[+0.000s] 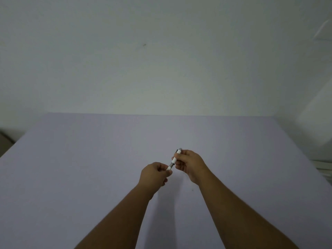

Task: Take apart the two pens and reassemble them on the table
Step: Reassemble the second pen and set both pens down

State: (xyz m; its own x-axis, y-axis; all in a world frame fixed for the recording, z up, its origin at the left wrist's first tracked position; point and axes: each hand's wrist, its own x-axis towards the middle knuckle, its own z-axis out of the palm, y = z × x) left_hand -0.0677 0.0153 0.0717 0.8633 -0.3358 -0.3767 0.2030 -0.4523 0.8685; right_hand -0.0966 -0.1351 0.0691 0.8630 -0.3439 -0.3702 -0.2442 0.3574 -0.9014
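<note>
A white pen [173, 159] with a grey band and a grey top end is held above the pale lilac table [89, 159], slanting from lower left to upper right. My left hand [155, 175] pinches its lower end between the fingertips. My right hand [190, 165] grips its upper part, with the clip end sticking out above the fingers. Only this one pen shows; the fingers hide much of its barrel.
The table runs back to a plain white wall [161, 60]. A dark object [5, 139] sits past the table's left edge, and something pale and ribbed [323, 166] lies beyond its right edge.
</note>
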